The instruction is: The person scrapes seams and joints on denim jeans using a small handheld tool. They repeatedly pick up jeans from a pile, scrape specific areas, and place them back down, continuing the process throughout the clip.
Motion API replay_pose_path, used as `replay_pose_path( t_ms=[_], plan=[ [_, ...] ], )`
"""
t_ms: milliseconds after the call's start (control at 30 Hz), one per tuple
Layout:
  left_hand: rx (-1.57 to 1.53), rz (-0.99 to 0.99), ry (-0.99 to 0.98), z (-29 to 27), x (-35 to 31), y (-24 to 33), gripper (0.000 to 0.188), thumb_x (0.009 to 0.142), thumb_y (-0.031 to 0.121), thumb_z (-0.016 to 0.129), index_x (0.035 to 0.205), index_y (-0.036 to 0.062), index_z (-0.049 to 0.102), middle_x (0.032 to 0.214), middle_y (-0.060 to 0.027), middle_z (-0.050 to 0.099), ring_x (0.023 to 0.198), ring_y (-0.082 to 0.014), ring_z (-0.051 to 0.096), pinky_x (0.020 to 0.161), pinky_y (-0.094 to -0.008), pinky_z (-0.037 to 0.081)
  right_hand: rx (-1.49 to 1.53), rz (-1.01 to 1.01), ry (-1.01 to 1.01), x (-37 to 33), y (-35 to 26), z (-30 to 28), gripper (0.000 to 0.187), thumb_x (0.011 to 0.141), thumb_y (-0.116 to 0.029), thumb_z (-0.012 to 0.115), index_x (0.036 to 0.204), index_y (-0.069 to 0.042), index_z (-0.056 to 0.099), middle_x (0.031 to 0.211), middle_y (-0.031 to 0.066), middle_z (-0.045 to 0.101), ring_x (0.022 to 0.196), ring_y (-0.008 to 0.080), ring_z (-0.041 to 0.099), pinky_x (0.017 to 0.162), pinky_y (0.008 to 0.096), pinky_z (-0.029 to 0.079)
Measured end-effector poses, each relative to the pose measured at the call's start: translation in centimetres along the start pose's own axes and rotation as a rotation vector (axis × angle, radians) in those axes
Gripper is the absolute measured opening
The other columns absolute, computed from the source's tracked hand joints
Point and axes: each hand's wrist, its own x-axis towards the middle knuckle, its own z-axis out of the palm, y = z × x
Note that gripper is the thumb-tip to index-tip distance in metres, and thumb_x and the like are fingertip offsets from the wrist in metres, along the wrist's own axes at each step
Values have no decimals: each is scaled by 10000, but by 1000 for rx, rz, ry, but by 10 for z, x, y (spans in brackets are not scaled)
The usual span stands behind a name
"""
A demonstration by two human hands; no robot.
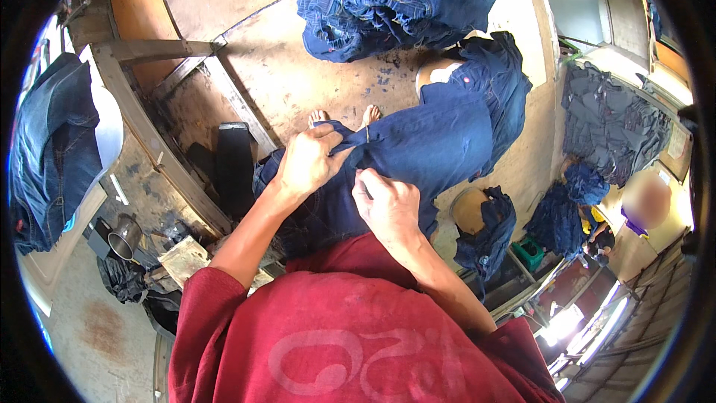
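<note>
A pair of dark blue jeans (447, 130) lies across my lap and stretches away to the right. My left hand (309, 160) is closed on a bunched edge of the denim, thumb against fingers. Slightly lower and to the right, my right hand (388, 205) is also closed, its curled fingers pinching the same jeans near the gathered part. A small gold-coloured strip shows on the cloth between the hands; what it is I cannot make out. More denim (496, 78) is heaped at the far end of the jeans, partly over a round stool.
A big pile of jeans (388, 0) stands ahead. Denim hangs at the left (56, 153). Another garment drapes a round stool (470, 210) at the right. Dark garments (615, 123) lie farther right, near another person (597, 235). A wooden frame (168, 153) runs along my left.
</note>
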Motion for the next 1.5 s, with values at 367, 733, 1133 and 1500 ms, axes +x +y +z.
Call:
replay_pose_path(
  t_ms=[367,733,1133,1500],
  plan=[
    [77,-15,-5,0,0,4,202,822,110,901,978,24,805,861,-170,722,755,-388,745,679,-429,615,-13,5,-8,2,1,-1,78,940,-93,796,964,-80,723,721,123,738,602,301,741,536,403,570],
    [60,3,19,0,0,6,236,821,92,898,1029,34,802,849,-164,722,762,-389,744,698,-436,616,61,-4,20,3,3,-4,113,958,-101,784,892,-84,693,697,135,716,586,311,727,523,414,555],
    [92,-2,9,4,-1,0,223,873,215,862,883,38,726,906,-141,712,796,-391,752,717,-462,639,89,39,40,4,2,-6,103,962,-111,775,918,-73,690,708,148,723,597,323,732,529,418,563],
    [118,-30,25,6,3,4,220,840,123,881,1024,25,812,903,-156,752,804,-377,760,743,-431,634,195,75,80,-6,9,-5,72,939,-100,814,946,-70,749,745,142,759,609,296,754,542,376,575]
  ],
)
